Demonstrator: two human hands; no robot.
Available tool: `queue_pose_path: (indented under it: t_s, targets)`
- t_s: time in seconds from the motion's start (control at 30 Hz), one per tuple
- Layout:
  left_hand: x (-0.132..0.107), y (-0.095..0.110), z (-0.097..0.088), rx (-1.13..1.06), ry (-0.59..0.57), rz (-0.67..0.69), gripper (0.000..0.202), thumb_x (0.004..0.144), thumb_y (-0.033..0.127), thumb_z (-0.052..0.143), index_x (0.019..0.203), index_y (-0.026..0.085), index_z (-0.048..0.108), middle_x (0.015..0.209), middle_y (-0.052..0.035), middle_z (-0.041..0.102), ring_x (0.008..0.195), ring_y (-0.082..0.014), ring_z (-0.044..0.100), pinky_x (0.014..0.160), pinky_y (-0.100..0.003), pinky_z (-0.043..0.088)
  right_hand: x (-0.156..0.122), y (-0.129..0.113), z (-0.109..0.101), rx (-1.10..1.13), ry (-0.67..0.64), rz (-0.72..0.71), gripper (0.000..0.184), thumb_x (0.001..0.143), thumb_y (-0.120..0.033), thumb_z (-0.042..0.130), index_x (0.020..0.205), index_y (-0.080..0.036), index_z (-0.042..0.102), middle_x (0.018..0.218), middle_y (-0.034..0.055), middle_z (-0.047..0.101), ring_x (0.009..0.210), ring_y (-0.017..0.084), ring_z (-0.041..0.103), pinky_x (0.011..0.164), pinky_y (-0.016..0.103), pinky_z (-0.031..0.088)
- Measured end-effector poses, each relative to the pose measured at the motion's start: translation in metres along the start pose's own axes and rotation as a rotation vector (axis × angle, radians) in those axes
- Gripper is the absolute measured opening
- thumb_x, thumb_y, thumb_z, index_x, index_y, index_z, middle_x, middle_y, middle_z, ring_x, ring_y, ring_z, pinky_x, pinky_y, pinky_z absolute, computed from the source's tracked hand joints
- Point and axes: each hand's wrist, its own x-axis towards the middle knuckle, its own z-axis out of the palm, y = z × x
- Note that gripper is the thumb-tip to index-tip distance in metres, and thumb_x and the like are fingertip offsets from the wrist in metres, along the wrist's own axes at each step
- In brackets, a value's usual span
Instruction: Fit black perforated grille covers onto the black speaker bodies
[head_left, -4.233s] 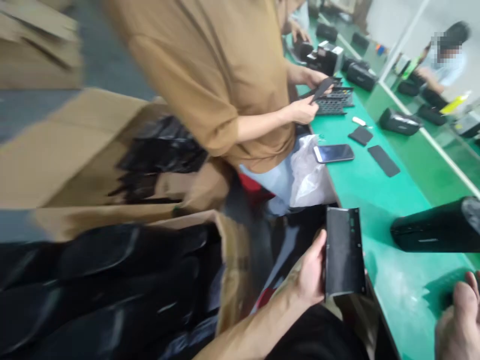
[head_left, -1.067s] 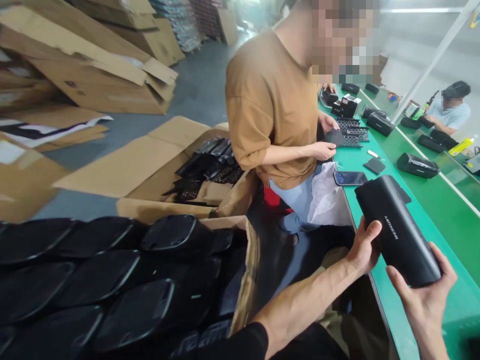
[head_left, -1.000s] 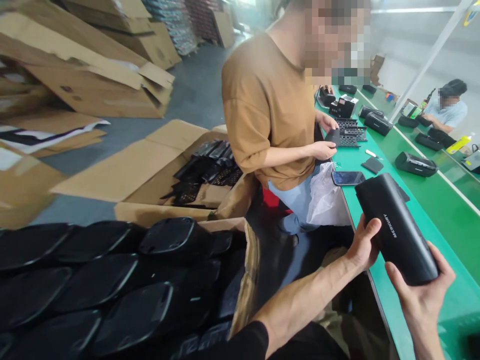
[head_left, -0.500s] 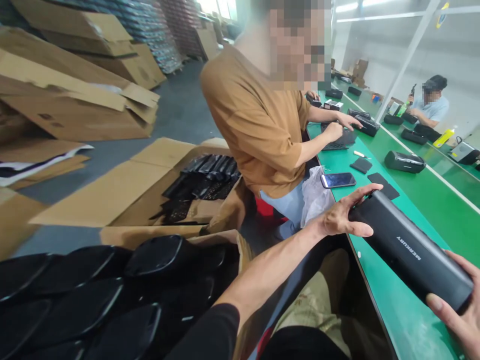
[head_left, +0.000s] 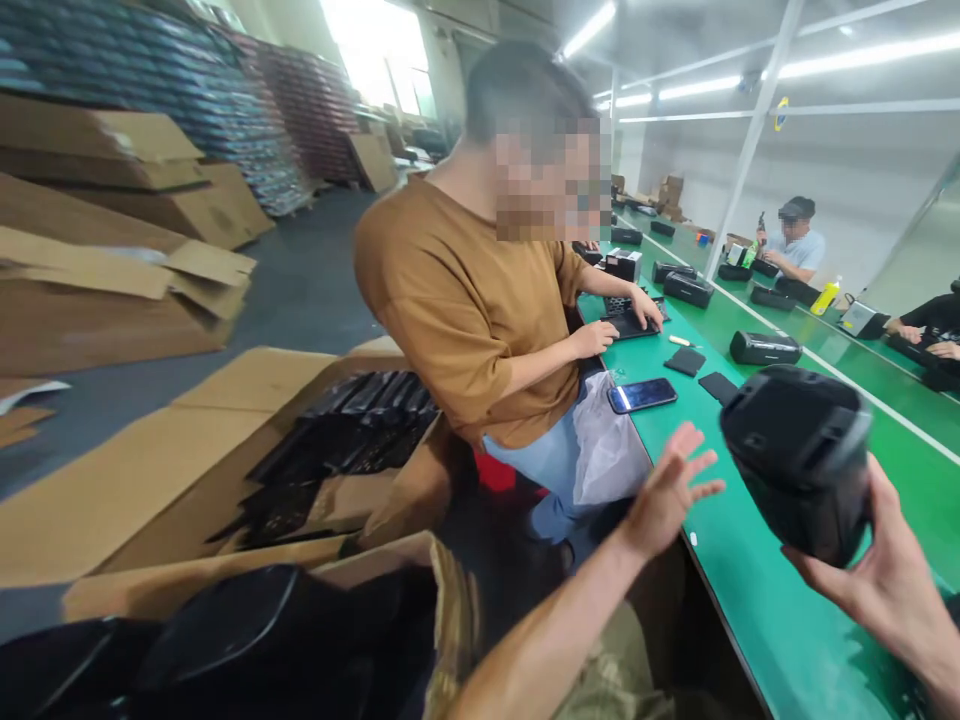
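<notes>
Head view, right hand: our right hand (head_left: 881, 565) grips the black casing (head_left: 795, 455) from its lower right, thumb toward us; most of its fingers are hidden behind it.
Casing: held up above the green bench (head_left: 780, 625), one end turned toward us; blur softens its edges, and we can read nothing on it.
Left hand: our left hand (head_left: 667, 495) is spread just beside the casing, fingers apart and holding nothing.
Near carton: its wall (head_left: 457, 610) shows, but the frame's lower edge cuts it off, and the dark pieces inside blur together.
Far carton: black parts (head_left: 337, 430) lie in it, partly covered by the near one.
Co-worker: a person in a brown shirt (head_left: 457, 320) has both hands on a black panel (head_left: 630, 325), which they partly cover.
Right edge: another person's dark sleeve (head_left: 941, 315) is cut off.
Writing: the bench unit (head_left: 765, 348) bears pale lettering too small for us to read; the phone (head_left: 643, 395) has a lit screen, illegible to us.
</notes>
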Motion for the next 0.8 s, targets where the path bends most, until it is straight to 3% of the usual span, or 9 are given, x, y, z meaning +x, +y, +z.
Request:
queue_pose_path:
  t_s: [0.07,0.13,0.23,0.3,0.37,0.5,0.6,0.7,0.8]
  targets:
    - [0.001,0.029,-0.009,0.253,-0.029,0.124,0.115,0.062,0.079,0.091,0.16,0.035,0.05,0.172,-0.0126,0.039,0.157,-0.0438,0.036,0.118,-0.054,0.044,0.007,0.0,-0.022,-0.221,-0.059,-0.154,0.095,0.087,-0.045,0.072,0.172,-0.036,0.029,0.146,0.0154,0.061,0.125,0.047,0.064,0.097,0.066,0.056]
    - [0.001,0.047,-0.011,0.51,-0.101,0.144,0.121,0.056,0.071,0.098,0.161,0.035,0.049,0.166,-0.0114,0.046,0.151,-0.0429,0.042,0.119,-0.054,0.044,0.014,0.001,-0.036,-0.419,-0.155,-0.307,0.09,0.087,-0.037,0.066,0.171,-0.034,0.032,0.138,0.0167,0.066,0.115,0.047,0.068,0.088,0.064,0.057]
    - [0.0,0.05,-0.004,0.675,-0.104,0.131,0.113,0.059,0.061,0.099,0.158,0.034,0.051,0.145,-0.0091,0.06,0.13,-0.0371,0.058,0.11,-0.051,0.051,0.016,0.006,-0.039,-0.452,-0.206,-0.369,0.09,0.089,-0.037,0.066,0.171,-0.033,0.031,0.14,0.0177,0.065,0.117,0.048,0.067,0.09,0.065,0.055]
    - [-0.002,0.047,-0.003,0.636,-0.075,0.151,0.107,0.064,0.062,0.096,0.156,0.033,0.05,0.131,-0.0073,0.064,0.115,-0.0314,0.063,0.099,-0.045,0.055,0.007,0.011,-0.038,-0.338,-0.165,-0.307,0.093,0.091,-0.046,0.072,0.172,-0.033,0.029,0.154,0.018,0.056,0.134,0.05,0.059,0.103,0.068,0.05]
    - [-0.003,0.045,-0.006,0.578,-0.09,0.153,0.104,0.066,0.063,0.094,0.154,0.033,0.048,0.12,-0.0049,0.064,0.103,-0.0258,0.063,0.089,-0.039,0.055,-0.007,0.018,-0.037,-0.138,-0.109,-0.157,0.098,0.092,-0.056,0.074,0.174,-0.034,0.025,0.165,0.016,0.045,0.146,0.048,0.05,0.113,0.065,0.046]
    - [-0.001,0.053,-0.015,0.554,-0.231,0.077,0.109,0.061,0.06,0.099,0.153,0.035,0.045,0.119,-0.0037,0.062,0.101,-0.0235,0.061,0.087,-0.035,0.053,-0.036,0.029,-0.031,0.179,-0.027,0.109,0.097,0.09,-0.063,0.076,0.17,-0.035,0.029,0.161,0.0116,0.052,0.142,0.04,0.056,0.11,0.052,0.051]
    - [-0.004,0.06,-0.013,0.557,-0.256,0.052,0.107,0.064,0.055,0.098,0.154,0.037,0.044,0.121,-0.0037,0.063,0.104,-0.025,0.062,0.09,-0.037,0.053,-0.046,0.032,-0.029,0.19,-0.011,0.14,0.092,0.084,-0.06,0.084,0.161,-0.033,0.042,0.158,0.0109,0.054,0.14,0.039,0.056,0.107,0.047,0.053]
    - [-0.011,0.061,-0.006,0.583,-0.189,0.114,0.094,0.067,0.052,0.095,0.149,0.034,0.053,0.122,-0.0042,0.063,0.104,-0.0252,0.061,0.089,-0.036,0.053,-0.049,0.027,-0.03,0.184,-0.016,0.104,0.082,0.08,-0.054,0.09,0.149,-0.032,0.05,0.156,0.0108,0.055,0.141,0.039,0.055,0.109,0.048,0.052]
    - [-0.014,0.057,-0.003,0.569,-0.131,0.14,0.091,0.065,0.053,0.095,0.145,0.032,0.058,0.118,-0.0039,0.065,0.1,-0.0251,0.061,0.086,-0.034,0.052,-0.047,0.016,-0.03,0.228,0.023,0.167,0.075,0.08,-0.056,0.087,0.142,-0.031,0.053,0.154,0.0116,0.056,0.143,0.039,0.053,0.112,0.05,0.05]
